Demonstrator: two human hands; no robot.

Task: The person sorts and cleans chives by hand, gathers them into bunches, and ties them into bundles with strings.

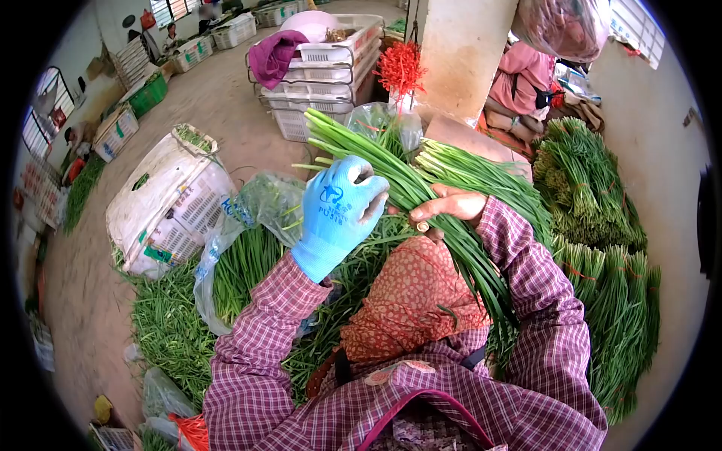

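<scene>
My right hand (pixel 451 207), bare with a ring on one finger, is wrapped round a bunch of long green stalks (pixel 391 169) above my lap. The pale ends of the bunch point up and left, and its dark leaves hang down over my right forearm's inner side. My left hand (pixel 342 207), in a blue glove, is beside the bunch with fingers curled and thumb bent toward them; whether anything thin is between them is hidden. More cut stalks (pixel 489 177) lie just behind my right hand.
Tied bundles (pixel 587 180) are stacked at the right by the wall. Loose greens (pixel 173 323) and a plastic bag (pixel 214 278) lie at the left, near a covered crate (pixel 173 199). Stacked white crates (pixel 320 75), hanging red ties (pixel 401 68) and a pillar (pixel 459 60) stand ahead. People sit farther off.
</scene>
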